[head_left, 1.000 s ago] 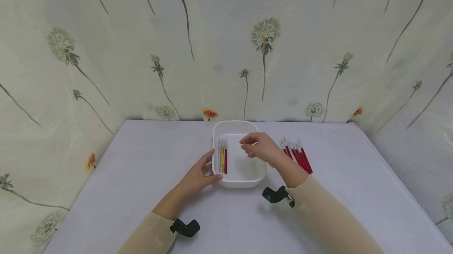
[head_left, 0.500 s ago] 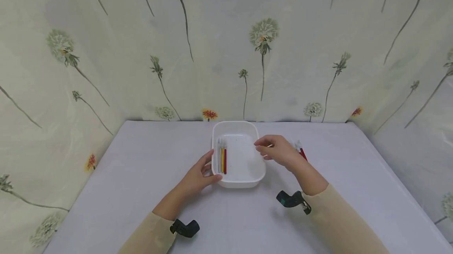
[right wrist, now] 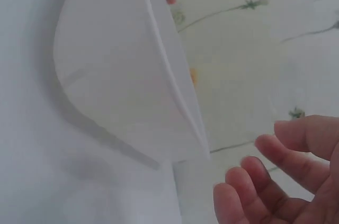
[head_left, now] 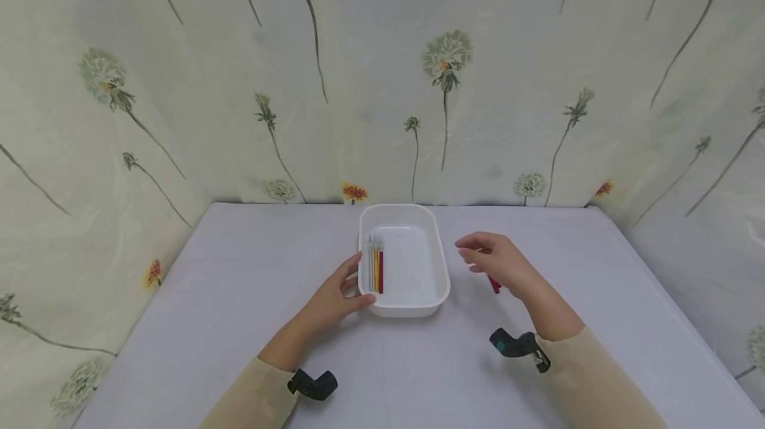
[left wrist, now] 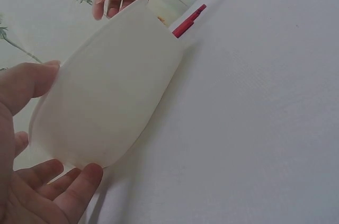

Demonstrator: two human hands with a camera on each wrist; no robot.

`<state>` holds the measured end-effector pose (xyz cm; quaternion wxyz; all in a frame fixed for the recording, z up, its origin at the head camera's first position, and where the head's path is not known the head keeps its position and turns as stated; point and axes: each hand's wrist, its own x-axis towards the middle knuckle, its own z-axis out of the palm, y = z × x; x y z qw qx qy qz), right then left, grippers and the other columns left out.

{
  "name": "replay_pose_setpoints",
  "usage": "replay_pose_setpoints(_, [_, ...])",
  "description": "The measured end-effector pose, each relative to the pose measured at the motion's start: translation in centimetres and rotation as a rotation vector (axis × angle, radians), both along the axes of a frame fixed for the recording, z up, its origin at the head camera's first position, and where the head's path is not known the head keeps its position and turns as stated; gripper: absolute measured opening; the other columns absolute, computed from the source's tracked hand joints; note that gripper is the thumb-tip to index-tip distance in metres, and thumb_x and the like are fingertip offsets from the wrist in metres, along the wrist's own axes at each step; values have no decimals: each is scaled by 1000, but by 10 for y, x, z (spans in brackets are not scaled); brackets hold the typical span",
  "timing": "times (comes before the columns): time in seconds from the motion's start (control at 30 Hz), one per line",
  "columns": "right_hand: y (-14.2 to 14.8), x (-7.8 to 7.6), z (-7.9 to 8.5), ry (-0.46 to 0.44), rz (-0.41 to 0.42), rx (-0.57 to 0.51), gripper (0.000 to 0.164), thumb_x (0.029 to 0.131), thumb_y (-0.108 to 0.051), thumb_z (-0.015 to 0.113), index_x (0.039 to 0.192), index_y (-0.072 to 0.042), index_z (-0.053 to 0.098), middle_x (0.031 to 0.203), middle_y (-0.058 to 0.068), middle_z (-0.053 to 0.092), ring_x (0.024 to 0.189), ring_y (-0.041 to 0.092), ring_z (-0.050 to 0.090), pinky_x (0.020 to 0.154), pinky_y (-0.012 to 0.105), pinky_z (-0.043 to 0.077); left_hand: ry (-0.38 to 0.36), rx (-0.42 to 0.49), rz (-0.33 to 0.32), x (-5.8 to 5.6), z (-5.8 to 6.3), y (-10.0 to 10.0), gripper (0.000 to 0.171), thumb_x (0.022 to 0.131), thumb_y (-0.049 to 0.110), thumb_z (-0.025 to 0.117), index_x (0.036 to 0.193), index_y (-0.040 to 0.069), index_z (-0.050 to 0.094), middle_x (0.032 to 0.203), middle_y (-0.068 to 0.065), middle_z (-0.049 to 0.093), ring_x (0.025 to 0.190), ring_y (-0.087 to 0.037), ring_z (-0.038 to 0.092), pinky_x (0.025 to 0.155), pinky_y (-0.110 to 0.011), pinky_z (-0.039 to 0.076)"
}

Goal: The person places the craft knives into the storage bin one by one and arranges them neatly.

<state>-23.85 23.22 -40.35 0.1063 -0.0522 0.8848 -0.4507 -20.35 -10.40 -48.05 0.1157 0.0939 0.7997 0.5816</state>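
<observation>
A white plastic tray stands on the table. Its left side is held by my left hand, thumb at the near left corner and fingers along the wall. Inside, along the left wall, lie slim pen-like sticks with pale ends: a whitish one, a yellow one and a red one. Right of the tray, my right hand hovers with loosely bent fingers and nothing visible between them. Under it, red pen-like sticks show only their near ends; the hand hides the rest.
A white cloth covers the table. Behind it hangs a curtain printed with dandelions. Dark wrist cameras sit on the left and right forearms.
My right hand has moved from above the tray out to the right, over the red sticks, and now covers most of them. My left hand and the tray have stayed in place.
</observation>
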Motion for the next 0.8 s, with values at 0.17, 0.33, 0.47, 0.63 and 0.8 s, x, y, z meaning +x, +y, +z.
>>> replay_pose_setpoints(0.17, [15, 2, -5, 14, -29, 28, 38, 100, -33, 61, 131, -11, 62, 130, 18, 62, 110, 37, 64, 94, 51, 54, -4, 4, 0, 0, 0, -1, 94, 84, 32, 82, 159, 28, 26, 161, -8, 33, 143, -33, 40, 102, -49, 48])
replay_pose_setpoints(0.33, [28, 4, -9, 51, -47, 41, 40, 101, -31, 60, 132, -6, 61, 128, 21, 62, 108, 37, 65, 93, 48, 56, -2, -3, 4, -1, -1, -1, 95, 83, 33, 83, 159, 28, 27, 161, -8, 32, 142, -33, 40, 102, -49, 48])
replay_pose_setpoints(0.47, [40, 5, -14, 75, -69, 57, 41, 102, -30, 59, 132, -3, 61, 128, 22, 62, 106, 38, 65, 89, 45, 57, 0, -13, 6, -2, -3, -1, 95, 82, 35, 83, 159, 29, 27, 161, -8, 32, 143, -33, 40, 102, -48, 48])
replay_pose_setpoints(0.63, [58, 6, -25, 83, -97, 57, 41, 103, -28, 57, 133, -1, 59, 131, 24, 59, 110, 37, 64, 88, 41, 59, 8, -16, 1, -2, -4, -1, 95, 83, 34, 83, 159, 28, 26, 161, -9, 32, 142, -33, 40, 102, -49, 48])
replay_pose_setpoints(0.8, [75, 6, -34, 114, -109, 90, 40, 103, -27, 58, 131, 0, 60, 125, 23, 62, 103, 33, 67, 85, 44, 59, 14, -14, 4, 0, -1, 0, 94, 84, 32, 82, 159, 27, 27, 161, -9, 32, 142, -33, 40, 102, -48, 48])
